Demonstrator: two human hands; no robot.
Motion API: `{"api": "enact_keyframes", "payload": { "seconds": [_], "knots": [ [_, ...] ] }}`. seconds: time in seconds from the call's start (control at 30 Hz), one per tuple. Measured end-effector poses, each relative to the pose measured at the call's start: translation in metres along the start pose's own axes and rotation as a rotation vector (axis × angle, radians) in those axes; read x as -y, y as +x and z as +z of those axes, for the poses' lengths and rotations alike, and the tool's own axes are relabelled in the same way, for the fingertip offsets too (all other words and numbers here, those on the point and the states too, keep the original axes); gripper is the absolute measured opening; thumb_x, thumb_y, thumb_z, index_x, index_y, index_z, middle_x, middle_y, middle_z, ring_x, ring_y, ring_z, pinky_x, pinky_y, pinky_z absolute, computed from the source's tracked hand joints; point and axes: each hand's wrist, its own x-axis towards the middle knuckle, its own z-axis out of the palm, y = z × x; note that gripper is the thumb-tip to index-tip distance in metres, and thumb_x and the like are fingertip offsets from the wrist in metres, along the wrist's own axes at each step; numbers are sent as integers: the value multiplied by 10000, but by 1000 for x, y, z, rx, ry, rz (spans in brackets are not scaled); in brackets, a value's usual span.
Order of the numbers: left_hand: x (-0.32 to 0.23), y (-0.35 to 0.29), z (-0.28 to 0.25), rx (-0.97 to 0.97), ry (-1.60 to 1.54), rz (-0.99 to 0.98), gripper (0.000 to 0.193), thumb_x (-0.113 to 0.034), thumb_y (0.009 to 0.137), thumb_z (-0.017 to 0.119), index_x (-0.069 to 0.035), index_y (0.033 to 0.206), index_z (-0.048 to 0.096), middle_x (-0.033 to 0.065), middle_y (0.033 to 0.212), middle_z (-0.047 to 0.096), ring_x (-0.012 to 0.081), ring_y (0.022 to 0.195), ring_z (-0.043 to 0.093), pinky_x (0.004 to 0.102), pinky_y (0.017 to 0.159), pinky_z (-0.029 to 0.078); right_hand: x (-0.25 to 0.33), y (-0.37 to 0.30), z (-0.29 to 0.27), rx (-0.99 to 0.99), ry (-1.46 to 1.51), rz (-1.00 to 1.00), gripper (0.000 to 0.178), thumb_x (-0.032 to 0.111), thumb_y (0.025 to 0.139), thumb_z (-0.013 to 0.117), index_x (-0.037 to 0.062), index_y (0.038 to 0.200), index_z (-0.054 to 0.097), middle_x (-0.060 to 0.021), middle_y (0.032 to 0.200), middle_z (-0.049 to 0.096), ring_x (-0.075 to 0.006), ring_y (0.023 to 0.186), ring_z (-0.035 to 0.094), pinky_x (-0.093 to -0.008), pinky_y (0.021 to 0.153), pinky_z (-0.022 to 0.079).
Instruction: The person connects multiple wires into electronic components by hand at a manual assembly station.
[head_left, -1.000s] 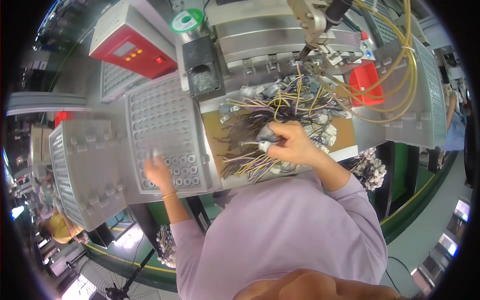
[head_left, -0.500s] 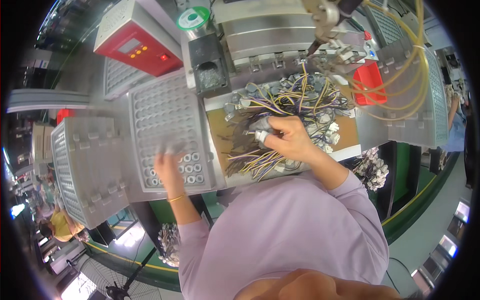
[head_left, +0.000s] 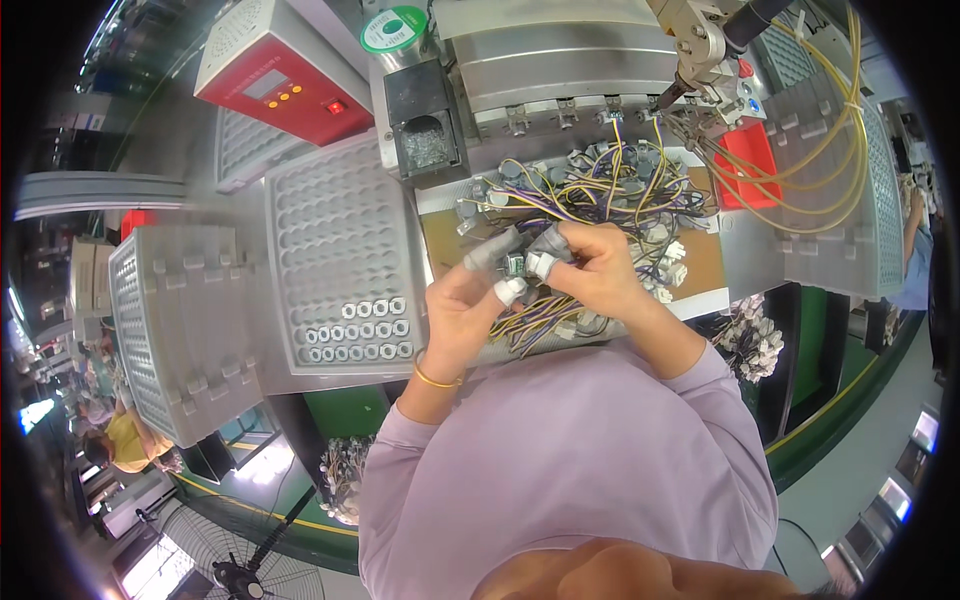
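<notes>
My left hand (head_left: pixel 466 308) and my right hand (head_left: pixel 598 268) meet over the brown work board (head_left: pixel 700 280). Grey and white covers are on their fingertips. Between the fingertips is a small dark part with a green face (head_left: pixel 516 264), pinched from both sides; its exact kind is hidden by the fingers. A bundle of yellow, purple and black wires (head_left: pixel 520 328) lies under the hands. Beyond it are tangled wired parts with grey round heads and white connectors (head_left: pixel 668 268). At the left, a grey tray (head_left: pixel 335 230) holds several silver ring-shaped parts (head_left: pixel 360 330) in its near rows.
A red-fronted control box (head_left: pixel 290 95) and a solder spool (head_left: pixel 394 32) stand at the back left. A black holder (head_left: pixel 425 120) sits behind the board. The jointed metal machine head (head_left: pixel 695 50) hangs at the back right, near looping yellow tubes (head_left: pixel 850 150) and a red bin (head_left: pixel 748 165).
My left hand has moved right from the tray to meet my right hand, and now pinches the small part. Another wired part now shows at the clips behind. The machine head sits further right.
</notes>
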Motion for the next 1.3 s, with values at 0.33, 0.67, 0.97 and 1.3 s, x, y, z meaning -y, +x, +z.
{"api": "enact_keyframes", "payload": {
  "seconds": [0.33, 0.67, 0.97, 1.3],
  "knots": [
    [-5, 6, 11, -29, 384, 232, 295, 43, 770, 567, 30, 1064, 564, 111, 1049, 573, 155, 915, 553, 243, 756, 461, 13, 1, -5, 4, -308, -243, 81, 21, 615, 573, -3, 596, 498, -11, 486, 442, -50, 435, 391, -229, 388, 306],
    [-2, 27, 31, 29, -183, -48, 262, -19, 821, 504, 20, 1078, 539, 91, 1038, 554, 112, 716, 546, 205, 543, 451, 23, -4, -21, 31, 69, 156, 160, 58, 750, 571, -6, 897, 558, -14, 720, 573, -51, 583, 508, -189, 506, 404],
    [70, 48, 55, 330, 1159, 617, 516, 34, 683, 553, 31, 1186, 436, 178, 1064, 483, 283, 857, 526, 340, 733, 459, -34, 6, -130, -889, 166, -39, 119, 19, 791, 471, -2, 870, 557, -41, 752, 580, -83, 558, 530, -201, 458, 430],
    [34, 39, 43, 200, 935, 506, 330, 4, 704, 593, 1, 1033, 574, 163, 1048, 546, 301, 882, 549, 339, 763, 447, -56, 34, -148, -841, 325, -127, 95, 99, 822, 496, 28, 760, 509, -66, 633, 539, -91, 403, 417, -177, 363, 329]
  ]
}}
